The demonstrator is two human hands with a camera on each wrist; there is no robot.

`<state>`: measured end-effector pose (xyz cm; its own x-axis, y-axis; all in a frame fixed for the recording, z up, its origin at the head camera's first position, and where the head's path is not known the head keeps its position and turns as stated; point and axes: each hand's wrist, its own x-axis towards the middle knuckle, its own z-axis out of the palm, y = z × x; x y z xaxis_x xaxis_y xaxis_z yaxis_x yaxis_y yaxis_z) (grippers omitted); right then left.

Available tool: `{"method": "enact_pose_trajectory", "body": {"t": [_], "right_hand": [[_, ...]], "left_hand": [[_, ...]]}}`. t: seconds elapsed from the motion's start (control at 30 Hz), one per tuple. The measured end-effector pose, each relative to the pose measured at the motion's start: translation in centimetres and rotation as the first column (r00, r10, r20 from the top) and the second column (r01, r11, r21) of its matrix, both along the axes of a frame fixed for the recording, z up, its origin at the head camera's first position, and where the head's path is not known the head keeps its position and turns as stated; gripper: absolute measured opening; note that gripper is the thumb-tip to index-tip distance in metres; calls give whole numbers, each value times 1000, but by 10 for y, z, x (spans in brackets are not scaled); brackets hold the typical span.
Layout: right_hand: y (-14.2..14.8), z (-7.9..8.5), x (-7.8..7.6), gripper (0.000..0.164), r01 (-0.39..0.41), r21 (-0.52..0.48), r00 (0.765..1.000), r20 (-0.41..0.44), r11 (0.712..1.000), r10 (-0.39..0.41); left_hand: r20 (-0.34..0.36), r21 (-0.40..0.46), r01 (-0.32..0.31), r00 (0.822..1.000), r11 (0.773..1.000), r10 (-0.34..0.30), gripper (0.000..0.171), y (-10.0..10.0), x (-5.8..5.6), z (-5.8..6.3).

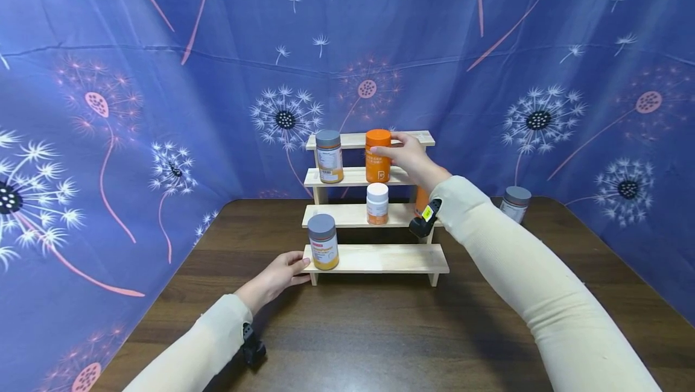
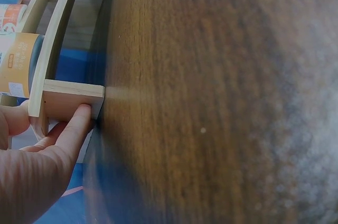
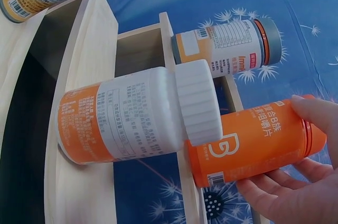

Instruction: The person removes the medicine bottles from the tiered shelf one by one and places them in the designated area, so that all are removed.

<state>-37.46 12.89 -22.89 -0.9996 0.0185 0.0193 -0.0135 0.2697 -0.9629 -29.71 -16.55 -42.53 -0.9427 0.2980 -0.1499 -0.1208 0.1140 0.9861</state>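
from the head view, my right hand [image 1: 409, 157] curls its fingers round the orange bottle [image 1: 377, 155] standing on the third step of the wooden stepped shelf [image 1: 380, 257], while my left hand [image 1: 277, 277] rests straight-fingered against the shelf's bottom left end. at my left wrist, a fingertip [image 2: 79, 121] presses the shelf's leg [image 2: 71, 100]. at my right wrist, fingers [image 3: 311, 113] wrap the orange bottle [image 3: 253, 142] beside a white-capped bottle [image 3: 137, 118].
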Motion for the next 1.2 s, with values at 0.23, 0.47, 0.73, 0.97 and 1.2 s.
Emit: {"method": "enact_pose_trajectory", "body": {"t": [0.23,0.47,0.73,0.97,1.2], "right_hand": [[0,5,3,72,3,18,999,-50,1000,-3],[4,13,4,70,7,17,995,-102,1000,-5],[13,15,4,71,38,26,995,-96,999,-36],[24,18,4,71,60,45,994,-95,997,-56],[34,22,7,74,88,74,992,-95,993,-81]], "left_hand": [[-3,4,8,1000,1000,-8,40,0,1,1],[-14,5,22,1000,1000,-22,42,-1,1,4],[-1,0,4,1000,1000,-4,41,0,2,3],[-1,-2,6,1000,1000,-6,41,1,2,3],[0,-5,1,1000,1000,-1,41,1,3,3]]}}
